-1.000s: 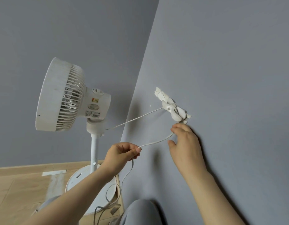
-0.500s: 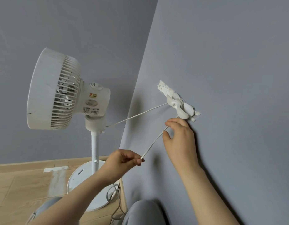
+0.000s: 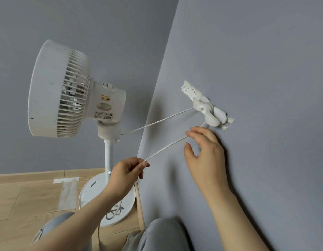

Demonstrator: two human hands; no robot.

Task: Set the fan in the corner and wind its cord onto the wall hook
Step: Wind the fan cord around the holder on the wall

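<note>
Left hand (image 3: 128,173) pinching cord (image 3: 166,148) taut, right hand (image 3: 207,156) loosely open, forefinger touching cord below wall hook (image 3: 209,115)

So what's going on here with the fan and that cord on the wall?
A person is hanging the cord of a white fan on a wall hook. The fan stands in the corner. The cord runs from its neck to the hook, loops round it, and comes back to the left hand, which pinches it taut. The right hand is open just below the hook, beside the cord.
</note>
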